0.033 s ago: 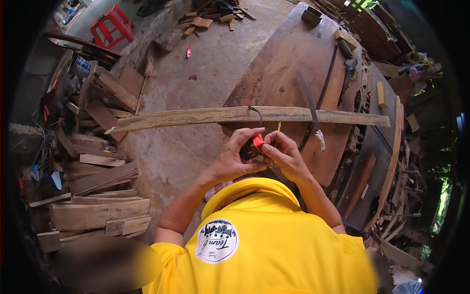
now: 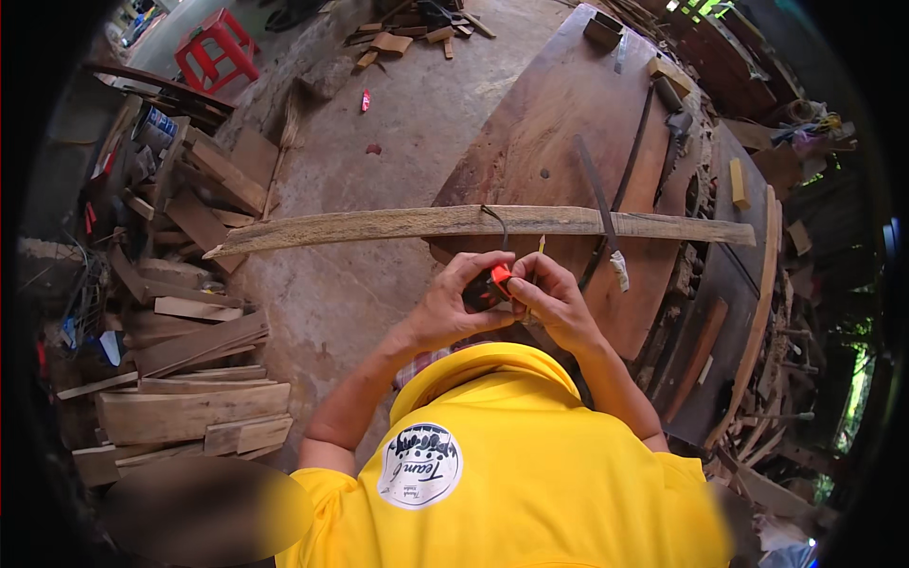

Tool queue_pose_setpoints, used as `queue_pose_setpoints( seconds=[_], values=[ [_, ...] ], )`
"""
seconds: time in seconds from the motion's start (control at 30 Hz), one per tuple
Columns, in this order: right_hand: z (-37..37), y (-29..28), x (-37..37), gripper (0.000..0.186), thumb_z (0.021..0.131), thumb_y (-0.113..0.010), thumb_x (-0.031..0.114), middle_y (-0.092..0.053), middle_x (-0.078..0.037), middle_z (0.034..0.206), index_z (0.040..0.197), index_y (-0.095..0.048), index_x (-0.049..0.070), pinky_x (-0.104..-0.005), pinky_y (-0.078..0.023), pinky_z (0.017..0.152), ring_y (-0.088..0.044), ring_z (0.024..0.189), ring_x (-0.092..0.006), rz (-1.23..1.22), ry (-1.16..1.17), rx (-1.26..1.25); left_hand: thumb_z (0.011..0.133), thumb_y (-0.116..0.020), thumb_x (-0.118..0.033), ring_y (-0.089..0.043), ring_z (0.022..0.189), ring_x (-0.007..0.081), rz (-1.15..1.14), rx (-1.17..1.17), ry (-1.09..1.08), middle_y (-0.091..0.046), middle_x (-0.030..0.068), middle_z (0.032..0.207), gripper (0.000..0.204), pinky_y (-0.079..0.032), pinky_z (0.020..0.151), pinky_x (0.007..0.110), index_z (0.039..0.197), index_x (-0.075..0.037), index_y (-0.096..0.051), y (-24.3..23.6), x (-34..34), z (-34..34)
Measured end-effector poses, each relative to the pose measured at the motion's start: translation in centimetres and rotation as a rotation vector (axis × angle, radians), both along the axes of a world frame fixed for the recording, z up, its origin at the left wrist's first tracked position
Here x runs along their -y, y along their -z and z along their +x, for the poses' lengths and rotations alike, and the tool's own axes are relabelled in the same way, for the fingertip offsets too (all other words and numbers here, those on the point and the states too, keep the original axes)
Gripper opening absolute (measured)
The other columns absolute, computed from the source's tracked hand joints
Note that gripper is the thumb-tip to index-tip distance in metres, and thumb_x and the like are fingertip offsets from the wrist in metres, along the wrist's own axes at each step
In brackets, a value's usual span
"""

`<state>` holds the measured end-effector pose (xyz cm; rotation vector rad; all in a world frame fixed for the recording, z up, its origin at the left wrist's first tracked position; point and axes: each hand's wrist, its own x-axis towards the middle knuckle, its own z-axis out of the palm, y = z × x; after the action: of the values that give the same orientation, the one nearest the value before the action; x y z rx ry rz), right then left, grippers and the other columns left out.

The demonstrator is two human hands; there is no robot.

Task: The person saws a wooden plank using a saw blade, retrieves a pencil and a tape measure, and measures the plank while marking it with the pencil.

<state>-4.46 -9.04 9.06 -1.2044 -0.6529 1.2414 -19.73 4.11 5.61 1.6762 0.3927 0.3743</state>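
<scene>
Above my yellow shirt, both hands meet around a black and orange tape measure (image 2: 481, 293). My left hand (image 2: 440, 308) is closed around its case, fingers over the top. With thumb and forefinger, my right hand (image 2: 559, 303) pinches at the orange front of the case; the tape's end is hidden there. A slim yellow pencil (image 2: 542, 244) sticks up from between the right fingers. Just beyond my hands, a long rough wooden plank (image 2: 369, 227) lies crosswise. A dark curved strip (image 2: 498, 222) hangs over its near edge. A long narrow blade with a pale wrapped handle (image 2: 619, 272) rests across the plank.
A broad brown wooden slab (image 2: 540, 133) supports the plank's right part. Stacked boards (image 2: 180, 412) fill the left side. A red stool (image 2: 216, 52) stands at the far left, and wood offcuts (image 2: 393, 40) lie at the back. More timber (image 2: 696, 360) is on the right.
My hands and the tape measure have shifted very slightly; the grip looks the same. Everything else stays in place.
</scene>
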Motion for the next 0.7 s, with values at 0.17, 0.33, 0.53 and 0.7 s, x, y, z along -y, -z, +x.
queue_pose_setpoints(
  seconds=[0.17,0.33,0.53,0.7],
  values=[
    [0.8,-0.6,1.3,0.014,0.096,-0.061,0.016,-0.053,0.001,0.084,0.102,-0.054,0.006,-0.0208,-0.043,0.061,-0.051,0.071,-0.0063,0.006,0.042,-0.244,0.071,-0.082,-0.027,-0.063,0.091,0.0198,0.186,-0.312,0.056,-0.064,0.0112,0.098,0.052,-0.051,0.081,0.031,0.116,-0.008,-0.063,-2.9,-0.3,-0.1],
    [5.8,-2.3,2.0,0.014,0.096,-0.061,0.018,-0.048,0.001,0.077,0.104,-0.056,0.007,-0.0231,-0.041,0.058,-0.05,0.071,-0.0096,0.077,0.176,-0.509,0.075,-0.073,-0.04,-0.063,0.087,0.0279,0.341,-0.518,-0.037,-0.064,0.0122,0.091,0.044,-0.049,0.079,0.037,0.099,-0.004,-0.065,-0.6,-2.3,-2.6],
    [7.5,0.7,0.8,0.017,0.094,-0.066,0.022,-0.057,-0.003,0.085,0.099,-0.061,0.007,-0.023,-0.041,0.057,-0.052,0.073,-0.0104,-0.084,0.208,-0.714,0.078,-0.071,-0.036,-0.06,0.084,0.0217,0.242,-0.472,0.072,-0.064,0.0085,0.09,0.04,-0.048,0.074,0.033,0.101,-0.005,-0.065,1.9,-4.1,-3.0],
    [7.9,1.7,0.0,0.013,0.094,-0.065,0.021,-0.06,-0.002,0.089,0.099,-0.062,0.009,-0.0215,-0.041,0.055,-0.052,0.072,-0.0107,-0.094,0.137,-0.683,0.084,-0.068,-0.034,-0.054,0.086,0.0066,-0.199,-0.617,0.187,-0.063,-0.0022,0.091,0.033,-0.047,0.066,0.027,0.106,-0.009,-0.065,0.2,-5.3,-3.3]
  ],
)
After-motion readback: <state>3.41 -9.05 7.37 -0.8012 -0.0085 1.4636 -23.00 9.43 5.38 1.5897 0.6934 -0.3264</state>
